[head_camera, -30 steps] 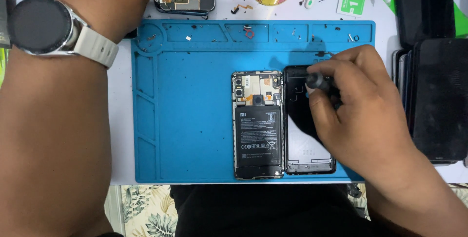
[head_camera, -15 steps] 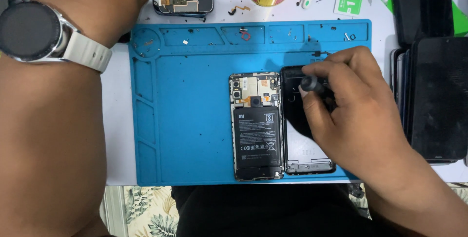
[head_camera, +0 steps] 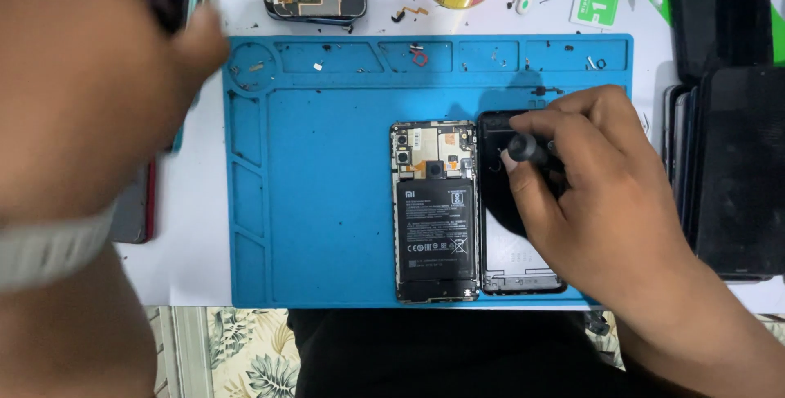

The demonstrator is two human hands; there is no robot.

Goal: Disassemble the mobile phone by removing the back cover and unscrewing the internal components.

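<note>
Since the earlier frames, the left hand has swung up and closer to the camera; it now fills the left of the frame as a blur, and I cannot tell if it is open or closed. On the white worktop lies the blue repair mat. The right hand, at centre right, is closed around a small dark screwdriver above the black back cover. This cover lies touching the opened phone, whose battery and board are bare. If the tip slips sideways, I think it could scratch the board or pierce the battery. Tiny screws lie in the mat's upper compartments; a careless sweep of the left arm could scatter them.
</note>
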